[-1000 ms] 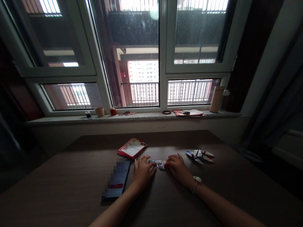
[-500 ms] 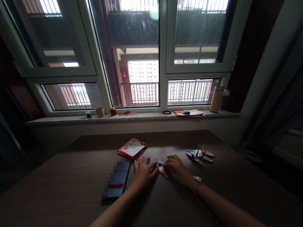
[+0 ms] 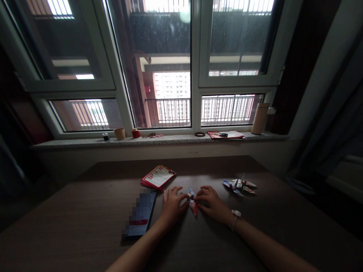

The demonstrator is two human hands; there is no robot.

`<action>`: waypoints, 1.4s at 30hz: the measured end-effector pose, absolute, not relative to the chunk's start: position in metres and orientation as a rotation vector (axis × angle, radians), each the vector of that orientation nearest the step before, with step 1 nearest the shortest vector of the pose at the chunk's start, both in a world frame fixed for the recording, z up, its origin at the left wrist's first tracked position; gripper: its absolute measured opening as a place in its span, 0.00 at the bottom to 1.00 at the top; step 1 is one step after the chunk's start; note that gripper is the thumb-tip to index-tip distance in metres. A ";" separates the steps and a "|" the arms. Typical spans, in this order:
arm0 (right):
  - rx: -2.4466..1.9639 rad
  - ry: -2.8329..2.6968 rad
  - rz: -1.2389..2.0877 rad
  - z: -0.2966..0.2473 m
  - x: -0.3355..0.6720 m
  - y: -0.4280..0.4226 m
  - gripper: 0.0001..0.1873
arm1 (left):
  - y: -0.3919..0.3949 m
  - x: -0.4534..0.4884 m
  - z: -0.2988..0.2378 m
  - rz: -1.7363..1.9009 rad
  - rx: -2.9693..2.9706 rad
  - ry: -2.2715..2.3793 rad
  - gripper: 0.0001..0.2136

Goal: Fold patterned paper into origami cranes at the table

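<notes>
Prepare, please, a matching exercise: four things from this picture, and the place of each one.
1. folded paper
2. card stack
3. tan bottle
4. white bracelet

A. on the windowsill
B. around the right wrist
C. between left hand and right hand
D. on the table, beyond the left hand

Pairs: 1-C, 2-D, 3-A, 4-B

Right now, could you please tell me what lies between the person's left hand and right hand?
In the head view, a small piece of folded paper lies between the left hand and the right hand.
</notes>
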State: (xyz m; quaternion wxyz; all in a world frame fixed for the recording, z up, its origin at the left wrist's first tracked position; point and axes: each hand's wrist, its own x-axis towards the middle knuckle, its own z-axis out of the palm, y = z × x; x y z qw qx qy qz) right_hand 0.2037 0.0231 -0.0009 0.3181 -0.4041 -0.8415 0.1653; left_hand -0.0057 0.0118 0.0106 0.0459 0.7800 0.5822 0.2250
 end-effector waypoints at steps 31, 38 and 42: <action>-1.090 -2.231 0.423 -0.003 0.205 0.025 0.12 | 0.018 -0.015 0.012 0.552 2.273 1.691 0.11; -1.098 -2.203 0.428 -0.001 0.204 0.025 0.11 | 0.021 -0.015 0.004 0.638 2.288 1.687 0.09; -1.094 -2.197 0.422 -0.002 0.204 0.026 0.10 | 0.021 -0.014 0.002 0.676 2.294 1.685 0.10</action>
